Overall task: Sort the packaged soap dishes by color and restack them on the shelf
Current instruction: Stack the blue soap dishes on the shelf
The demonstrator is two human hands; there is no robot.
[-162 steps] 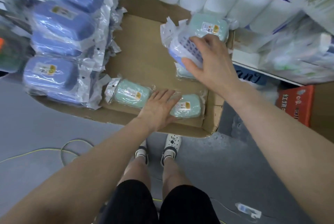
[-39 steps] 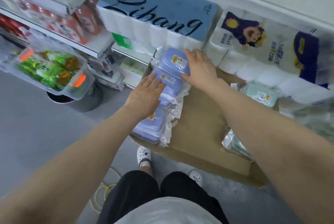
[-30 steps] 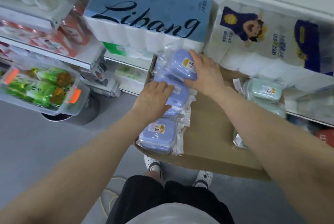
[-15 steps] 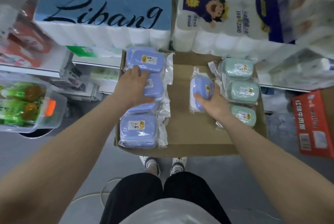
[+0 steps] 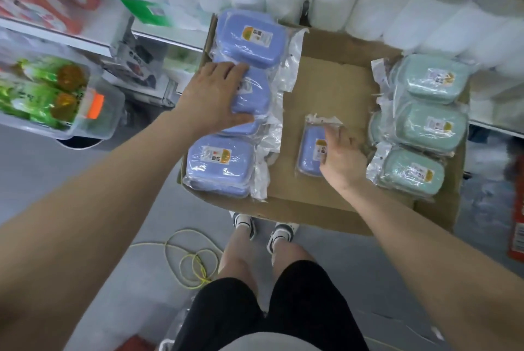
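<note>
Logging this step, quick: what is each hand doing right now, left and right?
Left hand: holds the middle blue soap dish in the left row.
Right hand: fingers on the lone blue soap dish; grip cannot be told.
</note>
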